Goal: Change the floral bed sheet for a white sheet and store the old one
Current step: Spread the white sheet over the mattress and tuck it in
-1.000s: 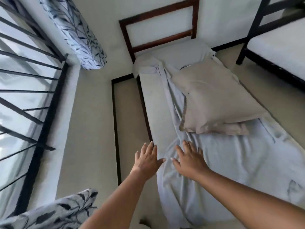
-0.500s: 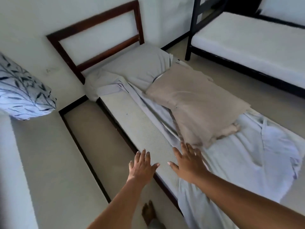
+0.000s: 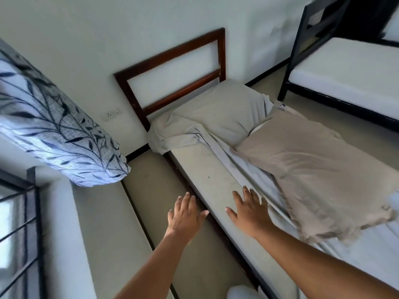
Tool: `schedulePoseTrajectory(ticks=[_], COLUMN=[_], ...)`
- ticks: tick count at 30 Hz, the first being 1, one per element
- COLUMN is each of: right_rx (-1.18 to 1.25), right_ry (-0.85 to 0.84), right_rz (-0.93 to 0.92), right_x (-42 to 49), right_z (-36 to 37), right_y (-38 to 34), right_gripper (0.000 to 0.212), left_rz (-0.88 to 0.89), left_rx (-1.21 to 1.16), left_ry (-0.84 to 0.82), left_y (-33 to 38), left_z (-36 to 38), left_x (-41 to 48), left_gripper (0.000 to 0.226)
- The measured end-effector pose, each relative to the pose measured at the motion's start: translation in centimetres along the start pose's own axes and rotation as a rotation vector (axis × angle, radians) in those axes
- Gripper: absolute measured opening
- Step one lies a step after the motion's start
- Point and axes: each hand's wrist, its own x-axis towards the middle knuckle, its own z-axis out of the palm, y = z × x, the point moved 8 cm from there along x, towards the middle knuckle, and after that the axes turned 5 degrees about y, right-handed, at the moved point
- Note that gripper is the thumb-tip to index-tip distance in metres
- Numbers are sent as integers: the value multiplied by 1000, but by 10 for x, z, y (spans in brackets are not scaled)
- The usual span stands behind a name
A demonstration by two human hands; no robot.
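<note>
So in the last second the view has swung up toward the headboard [image 3: 172, 67] end and both hands have slid off the cloth. The right hand [image 3: 250, 209] was resting on the edge of the white sheet [image 3: 170, 137] a moment ago; now it's flat over the bare strip of mattress [image 3: 205, 169], just beside the sheet's bunched edge. The left hand [image 3: 186, 214] has drifted out past the bed, over the dark side rail [image 3: 232, 247] and the floor. Fingers on both are spread straight and holding nothing, same as before. The white sheet itself hasn't shifted. It's hooked over the near head corner, then runs as a wrinkled ridge down the middle, leaving the near side of the mattress uncovered, with the beige pillow [image 3: 313, 182] lying on top of it and a grey pillow [image 3: 224, 111] up by the headboard. There's leaf-print fabric [image 3: 54, 137] hanging on the left by the window bars [image 3: 21, 223], but I honestly can't tell if that's the old floral sheet or just a curtain. My read is that nothing got tucked in that second. The person seems to be repositioning toward the head, and the near edge needs to be grabbed and pulled across the bare strip. That pillow pinning the cloth could make it drag.
</note>
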Motion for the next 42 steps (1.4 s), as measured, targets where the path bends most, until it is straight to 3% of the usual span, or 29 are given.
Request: schedulePoseTrajectory(ticks=[5,8,12,14,16,18,23,32,34,35,37,38,39,41,42], right_rx=[18,10,1,-39,-42,52,141,198,169,179,171,182,206,245,262], right_ry=[20,29,-17,-58,-26,-100,-58,-245,-293,-400,-363,-357,-411,-339,-390], right_rz=[-39,-6,3,8,32,31,74,315,308,288,219,216,179,157,107], right_x=[72,134,228,260,291,323,412,541,555,607,627,638,694,719,766], right_z=[-15,-20,14,0,-37,-48,-68,-13,-22,19,-1,-15,22,0,40], right_y=[-41,-46,-41,-55,-75,-89,-116,-150,-168,-191,-216,-226,-250,-268,-292], right_gripper=[106,110,92,86,66,68,69,69,68,68,68,68,68,67,66], left_rz=[7,21,36,43,52,31,29,130,86,-28,-153,-263,-413,-580,-755], left_rx=[-12,9,78,127,142,107,23,-4,-66,-121,-285,-396,-519,-710,-818], left_ry=[22,6,-81,-107,-117,-133,-184,-468,-428,-484,-396,-353,-342,-267,-254], left_y=[-42,-61,-89,-105,-119,-134,-161,-203,-213,-258,-276,-281,-320,-330,-369], left_z=[-38,-47,-63,-78,-95,-104,-107,-43,-44,-6,-14,-26,8,-3,26], left_x=[77,143,225,269,313,355,465,648,669,715,731,742,782,804,833], left_gripper=[78,79,79,80,81,82,87,86,80,75,65,61,60,68,75])
